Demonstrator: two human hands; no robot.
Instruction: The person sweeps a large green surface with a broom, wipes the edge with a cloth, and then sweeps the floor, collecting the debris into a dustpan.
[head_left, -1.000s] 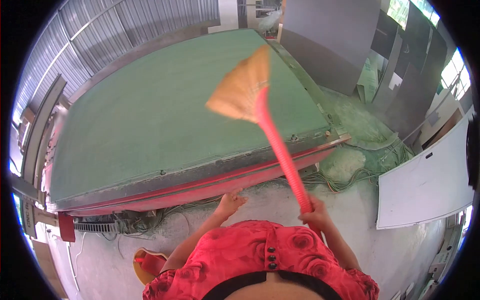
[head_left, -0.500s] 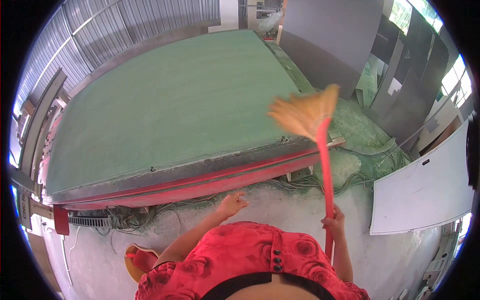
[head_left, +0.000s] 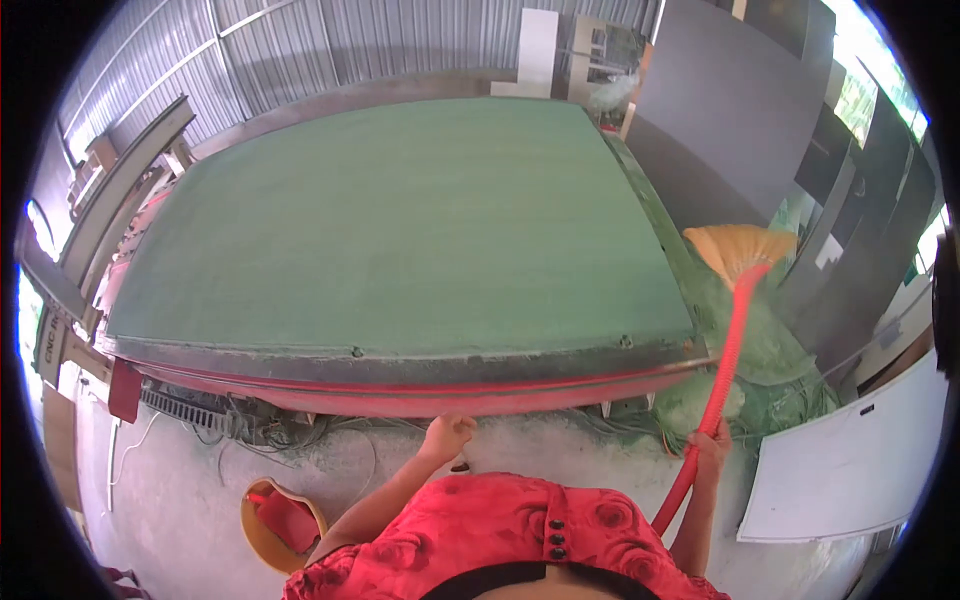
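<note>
My right hand [head_left: 712, 450] is wrapped round the red handle of a broom [head_left: 722, 385]. The broom points away from me, its fan of straw-coloured bristles [head_left: 740, 248] raised at the far end, by the right edge of the big table. My left hand [head_left: 449, 440] hangs in front of my body near the table's front edge, fingers curled, with nothing visible in them. Green dust coats the flat top of the machine table [head_left: 400, 230], which has a dark front edge and a red side below.
A yellow bucket-like container [head_left: 262, 540] with a red item inside stands on the floor at left. Cables [head_left: 300, 435] run under the table. A metal gantry [head_left: 125, 190] spans its left side. Grey boards [head_left: 725, 110] lean at the right, near a white panel [head_left: 840, 465].
The broom head has gone to the right, from above the table's right front part to its right edge. My left hand's fingers are more curled. The whole view has shifted.
</note>
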